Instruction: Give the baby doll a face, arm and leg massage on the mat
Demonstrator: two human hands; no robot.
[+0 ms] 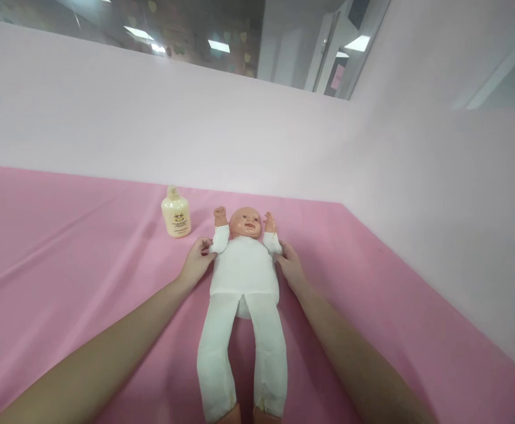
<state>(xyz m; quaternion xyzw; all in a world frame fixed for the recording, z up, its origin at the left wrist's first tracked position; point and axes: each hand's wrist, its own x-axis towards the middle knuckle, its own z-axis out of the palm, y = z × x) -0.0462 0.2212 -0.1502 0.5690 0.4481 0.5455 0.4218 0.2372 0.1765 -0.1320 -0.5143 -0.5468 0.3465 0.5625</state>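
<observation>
A baby doll [245,268] with a white cloth body lies on its back on the pink sheet, head away from me and both arms bent up. My left hand [198,259] is closed on the doll's white upper arm near the elbow, thumb and fingers pinching it. At the other elbow, my right hand [290,265] grips the doll's other arm; some of its fingers are hidden behind the doll. Up and left of the doll's raised hand stands a cream-coloured bottle [177,217] with printed text and a cap.
The pink sheet [85,253] covers the surface, with creases on the left. A white wall [151,118] rises behind it, and another wall [452,194] runs along the right. A glass window [195,29] with reflected lights is above the back wall.
</observation>
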